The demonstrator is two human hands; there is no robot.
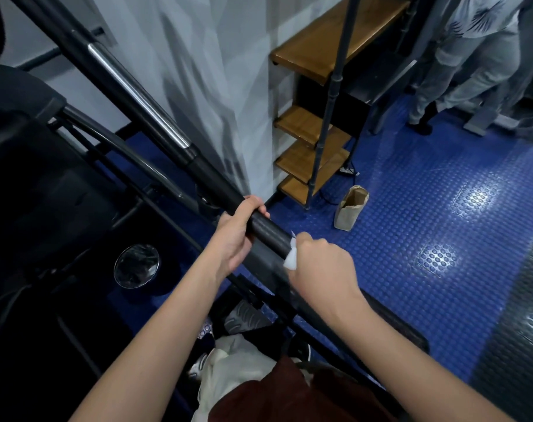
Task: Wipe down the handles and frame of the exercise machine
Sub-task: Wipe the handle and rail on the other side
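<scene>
While my left hand (pixel 239 229) curls around the one black handle (pixel 268 231), my right hand (pixel 320 263) grips one white wipe (pixel 290 259) against it, one paper bag (pixel 351 211) standing nearby.

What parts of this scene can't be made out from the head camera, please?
- White wipe: mostly hidden inside the right hand; only a corner shows.
- Black handle: the stretch under the left hand and under the wipe is covered.
- Machine body at left: too dark for detail.
- Bystander at top right: cut off by the frame edge.
- Paper bag: contents not visible.
</scene>
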